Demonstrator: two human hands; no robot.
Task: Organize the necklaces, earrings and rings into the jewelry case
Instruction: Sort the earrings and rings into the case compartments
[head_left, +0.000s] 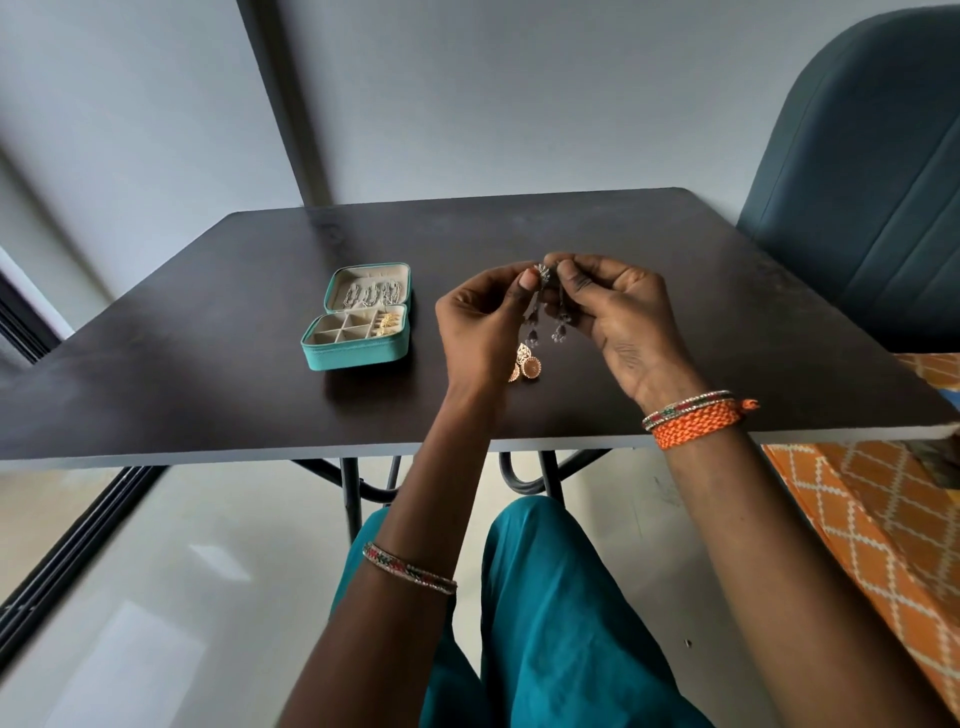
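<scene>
Both hands, left (485, 317) and right (618, 312), pinch dangling silver earrings (545, 306) over the table (208, 338). Risk: drops tangle or slip, well right of the case (358, 317).

A dark rectangular table (260, 374) is standing on black metal legs (353, 488) over a pale glossy floor (156, 571). A blue-grey upholstered chair (872, 197) is sitting at its right side, with orange patterned fabric (883, 519) lying below.
</scene>
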